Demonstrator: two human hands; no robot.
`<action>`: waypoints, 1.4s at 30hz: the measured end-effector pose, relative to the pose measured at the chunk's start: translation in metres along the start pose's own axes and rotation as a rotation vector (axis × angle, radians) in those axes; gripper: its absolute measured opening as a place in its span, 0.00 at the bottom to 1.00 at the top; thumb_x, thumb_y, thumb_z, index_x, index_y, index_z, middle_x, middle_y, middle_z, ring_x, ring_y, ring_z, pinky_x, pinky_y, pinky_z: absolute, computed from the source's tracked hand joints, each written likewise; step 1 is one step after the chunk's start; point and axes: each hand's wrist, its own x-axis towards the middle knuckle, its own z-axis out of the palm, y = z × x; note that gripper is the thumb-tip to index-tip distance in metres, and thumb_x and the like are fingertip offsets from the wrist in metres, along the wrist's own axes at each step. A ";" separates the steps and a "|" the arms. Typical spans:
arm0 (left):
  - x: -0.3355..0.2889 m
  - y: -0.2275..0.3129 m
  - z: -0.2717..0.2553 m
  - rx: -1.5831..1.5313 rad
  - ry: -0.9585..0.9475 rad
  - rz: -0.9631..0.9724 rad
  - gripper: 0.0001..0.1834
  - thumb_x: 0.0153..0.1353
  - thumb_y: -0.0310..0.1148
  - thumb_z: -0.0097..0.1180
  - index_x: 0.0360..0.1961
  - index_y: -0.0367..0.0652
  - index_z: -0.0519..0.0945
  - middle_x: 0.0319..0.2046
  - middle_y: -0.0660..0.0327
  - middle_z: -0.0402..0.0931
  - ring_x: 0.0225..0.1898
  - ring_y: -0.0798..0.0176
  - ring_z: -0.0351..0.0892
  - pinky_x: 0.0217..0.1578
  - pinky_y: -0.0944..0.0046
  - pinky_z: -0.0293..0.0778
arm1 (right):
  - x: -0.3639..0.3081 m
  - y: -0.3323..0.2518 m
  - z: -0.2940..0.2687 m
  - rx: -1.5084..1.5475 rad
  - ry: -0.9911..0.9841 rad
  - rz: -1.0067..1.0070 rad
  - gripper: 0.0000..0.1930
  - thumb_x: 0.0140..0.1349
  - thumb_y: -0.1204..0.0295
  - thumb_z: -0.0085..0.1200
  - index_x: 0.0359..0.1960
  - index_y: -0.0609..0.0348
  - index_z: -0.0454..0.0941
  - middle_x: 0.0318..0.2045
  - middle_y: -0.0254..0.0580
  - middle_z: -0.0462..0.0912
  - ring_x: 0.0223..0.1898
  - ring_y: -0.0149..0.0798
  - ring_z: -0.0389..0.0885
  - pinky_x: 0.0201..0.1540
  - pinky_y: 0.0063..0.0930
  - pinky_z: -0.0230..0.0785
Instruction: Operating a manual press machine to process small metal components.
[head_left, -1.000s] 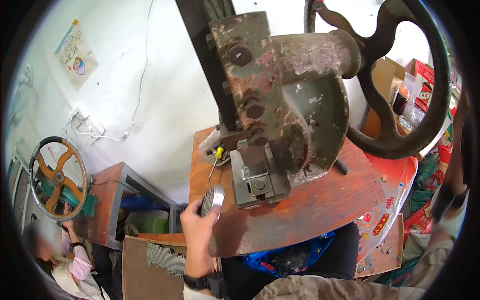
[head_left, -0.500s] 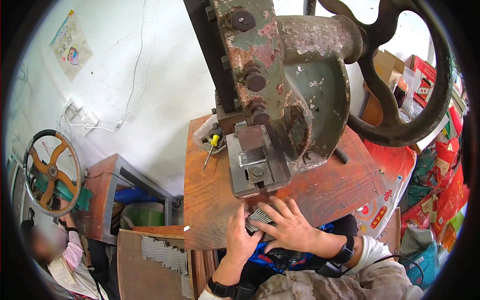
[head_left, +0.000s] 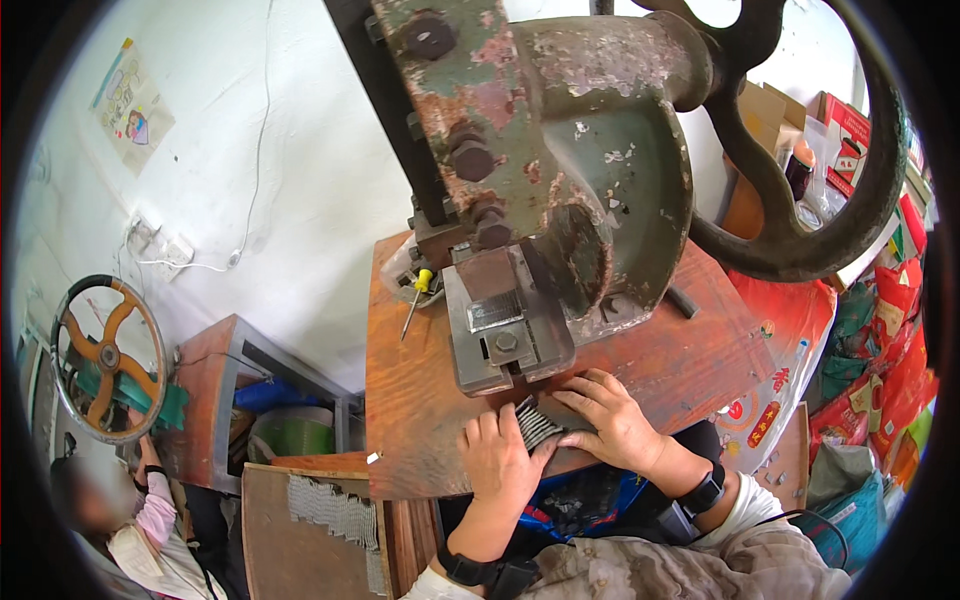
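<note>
A small bundle of ridged grey metal strips (head_left: 538,424) lies at the near edge of the wooden tabletop, between my hands. My left hand (head_left: 502,462) grips it from the left, fingers curled along its side and thumb at its near end. On the other side, my right hand (head_left: 618,428) is open, its fingers apart from the thumb, whose tip is at the bundle's right end. Just beyond stands a large worn green hand press (head_left: 600,150). Its metal die base (head_left: 507,345) carries a ridged metal piece (head_left: 495,310) in front of the ram.
A yellow-handled screwdriver (head_left: 417,296) leans at a plastic bag left of the press. More metal strips (head_left: 335,512) lie on a lower board at left. A person (head_left: 130,530) sits by another handwheel (head_left: 108,355). The press's big wheel (head_left: 870,200) overhangs packages at right.
My right hand has drawn back to the right off the bundle, leaving more of it uncovered. My left hand has shifted slightly right and stays against it. The view has shifted a little.
</note>
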 end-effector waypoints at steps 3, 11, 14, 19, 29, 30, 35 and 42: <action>-0.001 0.001 0.005 -0.021 0.006 0.008 0.34 0.47 0.51 0.66 0.46 0.33 0.74 0.30 0.56 0.72 0.34 0.51 0.70 0.36 0.53 0.66 | -0.001 0.004 -0.002 0.148 0.078 0.037 0.28 0.44 0.63 0.66 0.48 0.59 0.76 0.48 0.47 0.76 0.52 0.54 0.69 0.54 0.44 0.66; -0.019 -0.019 -0.046 -2.172 -0.090 -1.060 0.37 0.59 0.69 0.36 0.31 0.42 0.74 0.23 0.61 0.63 0.26 0.61 0.58 0.29 0.64 0.58 | 0.002 0.002 -0.002 0.179 0.116 0.007 0.22 0.46 0.66 0.66 0.43 0.61 0.79 0.44 0.46 0.78 0.49 0.53 0.71 0.52 0.42 0.67; -0.036 -0.019 -0.042 -2.294 -0.149 -1.095 0.38 0.58 0.71 0.36 0.32 0.42 0.74 0.24 0.60 0.63 0.27 0.61 0.58 0.29 0.64 0.58 | 0.003 0.003 -0.002 0.190 0.123 -0.007 0.22 0.46 0.66 0.66 0.43 0.61 0.79 0.43 0.47 0.78 0.48 0.53 0.71 0.52 0.42 0.68; -0.083 -0.013 -0.002 -2.362 -0.634 -0.972 0.41 0.57 0.71 0.39 0.42 0.37 0.73 0.26 0.62 0.66 0.29 0.62 0.62 0.31 0.63 0.61 | -0.004 0.006 0.001 0.177 0.101 0.007 0.20 0.46 0.68 0.66 0.42 0.62 0.79 0.43 0.48 0.78 0.48 0.53 0.72 0.51 0.42 0.68; -0.139 -0.110 -0.027 -0.347 0.278 -0.438 0.05 0.55 0.28 0.60 0.31 0.38 0.81 0.29 0.53 0.80 0.31 0.52 0.80 0.37 0.60 0.75 | 0.001 -0.006 0.000 0.110 0.078 0.015 0.16 0.42 0.77 0.65 0.36 0.65 0.79 0.40 0.49 0.79 0.46 0.54 0.73 0.50 0.42 0.68; -0.141 -0.152 -0.048 -0.079 0.416 -0.441 0.05 0.56 0.28 0.58 0.30 0.37 0.80 0.32 0.51 0.80 0.37 0.50 0.79 0.42 0.57 0.74 | 0.002 -0.008 0.001 0.107 0.060 0.021 0.16 0.42 0.78 0.65 0.36 0.65 0.79 0.40 0.49 0.79 0.46 0.54 0.73 0.50 0.42 0.68; -0.150 -0.306 -0.096 0.322 0.106 -1.217 0.28 0.66 0.50 0.42 0.54 0.38 0.75 0.63 0.45 0.59 0.66 0.39 0.51 0.62 0.35 0.49 | 0.003 -0.014 0.004 0.067 0.033 0.035 0.15 0.41 0.78 0.64 0.35 0.66 0.79 0.39 0.49 0.78 0.47 0.54 0.73 0.50 0.42 0.68; -0.164 -0.339 -0.096 0.290 -0.097 -1.272 0.27 0.66 0.51 0.41 0.51 0.39 0.78 0.60 0.46 0.66 0.61 0.44 0.63 0.57 0.35 0.57 | 0.005 -0.018 0.009 0.001 0.029 0.047 0.14 0.42 0.77 0.63 0.34 0.67 0.79 0.40 0.50 0.77 0.47 0.55 0.72 0.50 0.42 0.67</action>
